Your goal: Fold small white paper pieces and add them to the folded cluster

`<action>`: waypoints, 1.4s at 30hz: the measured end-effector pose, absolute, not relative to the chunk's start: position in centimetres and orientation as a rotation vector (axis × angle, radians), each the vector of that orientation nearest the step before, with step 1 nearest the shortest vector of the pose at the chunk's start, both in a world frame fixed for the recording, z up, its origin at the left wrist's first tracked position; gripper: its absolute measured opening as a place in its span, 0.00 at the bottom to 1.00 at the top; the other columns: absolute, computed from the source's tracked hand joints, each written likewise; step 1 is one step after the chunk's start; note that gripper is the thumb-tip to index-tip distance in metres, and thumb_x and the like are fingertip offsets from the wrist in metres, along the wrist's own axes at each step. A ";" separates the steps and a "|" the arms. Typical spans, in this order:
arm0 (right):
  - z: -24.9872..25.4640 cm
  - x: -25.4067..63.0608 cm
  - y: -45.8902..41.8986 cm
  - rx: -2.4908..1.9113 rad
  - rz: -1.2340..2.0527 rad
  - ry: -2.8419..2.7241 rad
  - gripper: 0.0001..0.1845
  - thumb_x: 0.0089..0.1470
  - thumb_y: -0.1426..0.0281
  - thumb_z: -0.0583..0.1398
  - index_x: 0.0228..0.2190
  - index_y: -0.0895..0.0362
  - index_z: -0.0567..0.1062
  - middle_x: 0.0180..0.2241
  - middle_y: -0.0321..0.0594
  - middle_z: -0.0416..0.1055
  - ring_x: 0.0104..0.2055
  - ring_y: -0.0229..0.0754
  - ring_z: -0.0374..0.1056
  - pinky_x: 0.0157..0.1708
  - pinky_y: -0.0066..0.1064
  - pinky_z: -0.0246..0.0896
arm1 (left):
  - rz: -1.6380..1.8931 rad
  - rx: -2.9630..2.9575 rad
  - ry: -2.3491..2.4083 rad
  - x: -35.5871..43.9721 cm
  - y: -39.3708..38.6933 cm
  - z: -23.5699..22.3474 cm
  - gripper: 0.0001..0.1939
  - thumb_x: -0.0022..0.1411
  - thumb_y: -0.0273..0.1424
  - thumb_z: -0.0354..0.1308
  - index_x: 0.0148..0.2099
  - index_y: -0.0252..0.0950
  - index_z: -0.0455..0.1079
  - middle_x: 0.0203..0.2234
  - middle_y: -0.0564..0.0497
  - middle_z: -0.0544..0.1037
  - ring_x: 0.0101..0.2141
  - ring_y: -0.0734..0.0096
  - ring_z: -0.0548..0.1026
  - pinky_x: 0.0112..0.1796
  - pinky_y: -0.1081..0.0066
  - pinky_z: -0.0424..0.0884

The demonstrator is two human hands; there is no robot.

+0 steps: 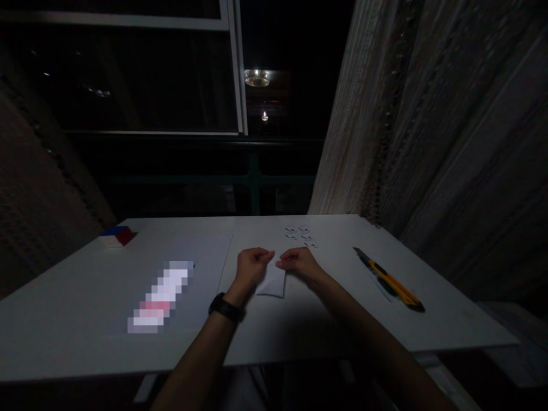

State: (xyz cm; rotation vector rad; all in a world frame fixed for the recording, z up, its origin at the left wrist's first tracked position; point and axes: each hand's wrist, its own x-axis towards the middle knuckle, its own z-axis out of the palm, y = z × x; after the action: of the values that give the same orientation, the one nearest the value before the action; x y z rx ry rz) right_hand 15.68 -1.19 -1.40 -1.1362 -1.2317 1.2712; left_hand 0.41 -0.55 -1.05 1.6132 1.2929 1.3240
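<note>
A small white piece of paper (272,283) is between my hands near the middle of the table. My left hand (252,268), with a black band on its wrist, pinches the paper's upper left edge between thumb and fingers. On the upper right, my right hand (302,265) is closed in a pinch at the paper's other corner. The fingertips of both hands are close together but apart. Just beyond them lie several small white pieces with dark marks (298,234). Dim light hides the finer detail at the fingertips.
A yellow and black utility knife (391,282) lies on the right of the white table (329,325), its blade out and pointing away. A large sheet (208,274) with a pixelated patch lies left. Farther left sits a blue, red and white cube (115,238). Curtains (346,131) hang behind.
</note>
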 end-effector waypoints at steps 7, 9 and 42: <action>-1.7 15.7 -1.0 -1.117 1.225 -1.262 0.16 0.21 0.65 0.70 0.15 0.61 0.73 0.15 0.35 0.69 0.18 0.34 0.62 0.22 0.29 0.56 | 1.309 1.606 1.248 0.4 -0.8 -0.9 0.15 0.44 0.41 0.60 0.22 0.32 0.74 0.15 0.50 0.72 0.19 0.72 0.66 0.20 0.74 0.57; -1.9 15.9 -0.9 -1.130 1.176 -1.275 0.16 0.21 0.64 0.69 0.14 0.61 0.73 0.14 0.35 0.68 0.18 0.34 0.61 0.21 0.28 0.55 | 1.293 1.603 1.215 0.5 -0.8 -1.0 0.16 0.44 0.42 0.61 0.23 0.32 0.74 0.16 0.49 0.72 0.20 0.72 0.66 0.21 0.74 0.58; -1.4 17.3 -0.3 -1.133 1.382 -1.170 0.14 0.23 0.68 0.69 0.14 0.61 0.72 0.15 0.35 0.68 0.19 0.36 0.63 0.23 0.30 0.58 | 1.320 1.395 1.161 0.8 -0.7 -1.2 0.15 0.44 0.35 0.63 0.32 0.29 0.76 0.26 0.44 0.79 0.27 0.65 0.74 0.30 0.69 0.68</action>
State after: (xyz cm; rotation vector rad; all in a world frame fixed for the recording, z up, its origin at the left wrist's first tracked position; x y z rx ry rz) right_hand 17.26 -0.26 -1.36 -1.1331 -1.1703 1.3817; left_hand 0.81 -0.70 -1.22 1.3947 1.1610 1.3205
